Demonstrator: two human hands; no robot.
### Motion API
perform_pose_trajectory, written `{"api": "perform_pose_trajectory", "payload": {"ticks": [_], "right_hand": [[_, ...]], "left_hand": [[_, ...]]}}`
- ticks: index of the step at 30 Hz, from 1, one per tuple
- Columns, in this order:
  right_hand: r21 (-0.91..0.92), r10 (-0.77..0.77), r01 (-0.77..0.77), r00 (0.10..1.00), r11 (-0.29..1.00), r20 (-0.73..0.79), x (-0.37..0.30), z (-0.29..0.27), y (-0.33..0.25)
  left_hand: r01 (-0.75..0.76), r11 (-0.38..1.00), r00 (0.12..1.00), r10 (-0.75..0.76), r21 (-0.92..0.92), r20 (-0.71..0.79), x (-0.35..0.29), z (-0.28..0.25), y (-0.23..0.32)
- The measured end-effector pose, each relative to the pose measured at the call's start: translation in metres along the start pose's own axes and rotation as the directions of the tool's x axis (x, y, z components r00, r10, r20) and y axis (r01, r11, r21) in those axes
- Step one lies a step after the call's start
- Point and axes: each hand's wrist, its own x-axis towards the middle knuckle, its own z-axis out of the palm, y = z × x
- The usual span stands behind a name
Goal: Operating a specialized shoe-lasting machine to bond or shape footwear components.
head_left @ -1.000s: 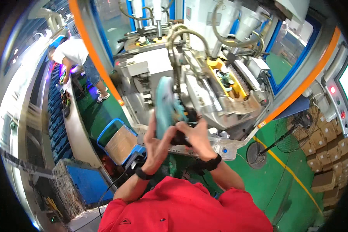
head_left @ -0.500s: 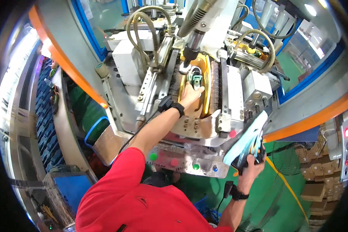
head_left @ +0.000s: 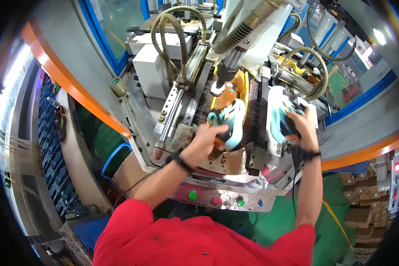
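Observation:
My left hand (head_left: 203,144) is closed on a sneaker (head_left: 237,126) with a white sole and a dark, teal and orange upper, tilted over the near end of the machine's yellow-edged cavity (head_left: 244,86). In my right hand (head_left: 305,129) is a second sneaker (head_left: 277,116), light blue and white with black and orange parts, somewhat smeared by motion. It hangs above the white plate to the right of the cavity. A metal press rod (head_left: 226,73) with a dark lower end points down at the cavity's far end. Black bands with cables circle both my wrists.
Green and red buttons line the front panel (head_left: 226,201) near my body. Ribbed hoses (head_left: 175,35) arch over cylinders left of the cavity. An orange-edged frame (head_left: 75,84) curves around the machine. Stacked cardboard boxes (head_left: 363,217) stand at the right; a conveyor (head_left: 53,159) runs along the left.
My left hand has drawn its sneaker out of the cavity, toward me. My right hand has raised the other sneaker from beside the machine to above its right plate.

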Motion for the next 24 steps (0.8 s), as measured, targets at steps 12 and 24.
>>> {"api": "perform_pose_trajectory", "payload": {"ticks": [12,24], "right_hand": [[-0.528,-0.339,0.217,0.93,0.821,-0.144,0.057,0.297,0.017],[0.186,-0.659,0.657,0.608,0.73,0.443,-0.236,0.226,0.012]], "left_hand": [[-0.289,0.953,0.827,0.297,0.09,-0.477,-0.308,-0.102,-0.014],[-0.479,0.863,0.576,0.169,-0.162,-0.8,-0.381,-0.069,-0.135]]}}
